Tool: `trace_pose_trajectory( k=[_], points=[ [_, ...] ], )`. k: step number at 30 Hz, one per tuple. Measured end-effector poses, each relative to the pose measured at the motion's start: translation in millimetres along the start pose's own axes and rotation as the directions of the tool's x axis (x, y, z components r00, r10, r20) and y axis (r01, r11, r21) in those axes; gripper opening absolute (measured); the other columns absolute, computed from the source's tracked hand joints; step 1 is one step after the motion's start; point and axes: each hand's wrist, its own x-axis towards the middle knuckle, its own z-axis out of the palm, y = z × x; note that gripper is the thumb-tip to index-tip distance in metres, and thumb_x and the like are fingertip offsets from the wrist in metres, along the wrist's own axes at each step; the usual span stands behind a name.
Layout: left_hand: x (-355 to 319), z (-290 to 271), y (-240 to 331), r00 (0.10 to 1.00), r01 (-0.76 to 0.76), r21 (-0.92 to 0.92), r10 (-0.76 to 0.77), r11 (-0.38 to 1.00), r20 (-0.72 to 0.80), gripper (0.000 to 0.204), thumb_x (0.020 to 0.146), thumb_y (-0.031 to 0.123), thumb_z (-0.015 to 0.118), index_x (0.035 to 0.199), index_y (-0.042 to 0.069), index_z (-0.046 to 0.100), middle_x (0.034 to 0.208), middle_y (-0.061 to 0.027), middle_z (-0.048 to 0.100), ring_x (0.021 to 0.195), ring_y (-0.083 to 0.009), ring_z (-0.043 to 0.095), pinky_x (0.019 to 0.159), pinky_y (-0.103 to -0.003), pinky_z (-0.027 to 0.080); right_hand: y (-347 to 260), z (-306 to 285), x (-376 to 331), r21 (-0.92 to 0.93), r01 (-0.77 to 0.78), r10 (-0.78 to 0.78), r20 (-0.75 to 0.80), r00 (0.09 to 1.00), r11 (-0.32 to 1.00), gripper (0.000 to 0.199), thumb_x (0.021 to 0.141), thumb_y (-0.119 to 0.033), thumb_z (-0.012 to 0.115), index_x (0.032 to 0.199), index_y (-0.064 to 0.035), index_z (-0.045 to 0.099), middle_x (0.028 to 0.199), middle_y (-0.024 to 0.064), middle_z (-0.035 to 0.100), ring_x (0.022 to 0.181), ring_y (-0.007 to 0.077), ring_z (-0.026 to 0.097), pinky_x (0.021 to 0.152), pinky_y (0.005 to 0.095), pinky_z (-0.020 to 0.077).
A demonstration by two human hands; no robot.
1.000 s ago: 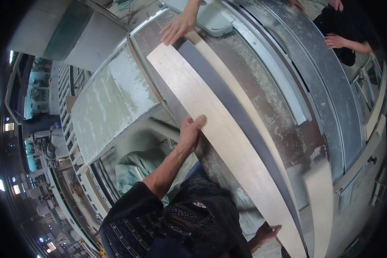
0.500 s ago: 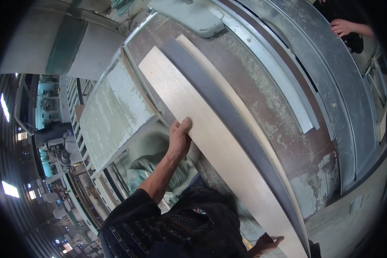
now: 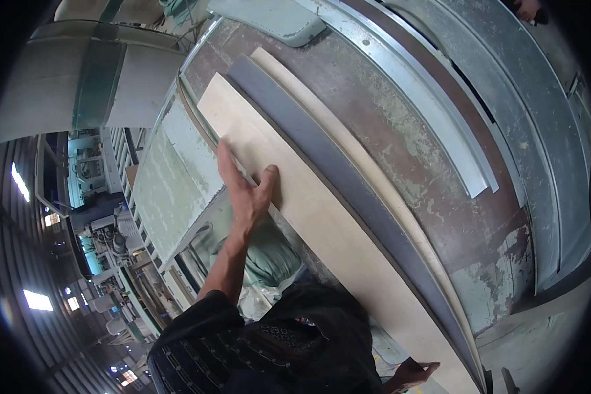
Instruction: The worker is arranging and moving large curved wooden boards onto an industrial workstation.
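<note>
1. Pressing my left hand [image 3: 246, 194] flat on the pale wooden board [image 3: 322, 223], I have the fingers spread and straight, the palm at the board's near-left edge; it grips nothing, it only bears down on the surface.
2. The board lies on the worn desk [image 3: 400, 151], a long narrow plank whose long axis runs from the upper left, away from me, down toward the lower right near my body.
3. Just beside it on the far side lies a dark grey strip [image 3: 348, 177], and touching that a thinner pale strip [image 3: 374, 177]; all three run parallel along the same slant.
4. My right hand [image 3: 410, 374] shows only at the lower edge, by the board's near end. It looks partly open with the fingers loosely stretched, but I cannot tell whether it touches the board or holds anything.
5. So the left hand sits nearer the board's middle-to-far stretch, while the right is nearer its near end; most of the plank's length lies between them.
6. Beyond the strips a bent metal rail [image 3: 433, 125] curves along the desk, well apart from my hands.
7. To my left, below the desk's edge, stands a pale green machine panel [image 3: 171, 190].
</note>
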Motion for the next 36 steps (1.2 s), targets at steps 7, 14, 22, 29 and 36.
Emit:
trace_pose_trajectory(
  k=[7,14,22,29,36],
  points=[
    [25.2,13.8,30.2,0.76,-0.474,-0.032,0.427,0.88,0.49,0.043,0.094,0.037,0.068,0.125,0.006,0.069,0.139,-0.0215,0.058,0.144,-0.0492,0.041,0.121,-0.062,0.027,-36.4,0.8,8.6,-0.057,-0.211,0.213,0.035,0.976,0.976,0.041,0.087,0.006,0.073,0.125,0.0085,0.058,0.116,0.0183,0.065,0.104,0.0254,0.067,0.091,0.038,0.0552],
    [27.7,24.4,50.1,0.611,-0.584,-0.2,0.588,0.787,0.53,0.034,0.09,0.04,0.071,0.097,0.007,0.073,0.101,-0.0116,0.065,0.112,-0.0342,0.061,0.118,-0.062,0.029,-30.0,-3.4,3.0,-0.065,-0.116,0.119,0.046,0.992,0.991,0.052,0.089,0.003,0.075,0.135,0.0107,0.051,0.12,0.0239,0.065,0.105,0.0293,0.068,0.093,0.0414,0.057],
    [52.8,21.0,24.6,0.529,-0.621,-0.275,0.651,0.734,0.544,0.021,0.087,0.029,0.071,0.097,0.011,0.075,0.099,-0.0078,0.068,0.114,-0.0309,0.063,0.119,-0.062,0.028,-23.5,-2.4,5.5,-0.132,-0.099,0.102,0.015,0.995,0.986,0.059,0.088,0.004,0.076,0.139,0.0109,0.048,0.126,0.0267,0.063,0.107,0.0324,0.069,0.092,0.0427,0.0587],
    [213.4,13.5,-111.1,0.739,-0.634,0.168,0.527,0.755,0.419,0.026,0.101,0.023,0.057,0.106,0.002,0.072,0.118,-0.0148,0.07,0.126,-0.0348,0.057,0.111,-0.047,0.038,-36.2,15.8,3.3,-0.928,0.033,-0.507,-0.173,0.845,0.372,0.022,0.085,-0.003,0.083,0.098,0.0014,0.066,0.076,0.0122,0.065,0.056,0.0251,0.062,0.053,0.0305,0.052],
    [254.7,23.9,-175.7,0.957,0.102,-0.013,-0.095,0.995,0.273,0.054,0.104,0.047,0.056,0.096,-0.003,0.074,0.077,-0.015,0.069,0.078,-0.0224,0.063,0.077,-0.039,0.051,23.2,22.6,21.1,-0.874,0.202,-0.569,-0.098,0.817,0.442,0.029,0.085,-0.012,0.082,0.104,0.0025,0.065,0.081,0.0145,0.065,0.061,0.028,0.063,0.056,0.034,0.0531]
  ],
)
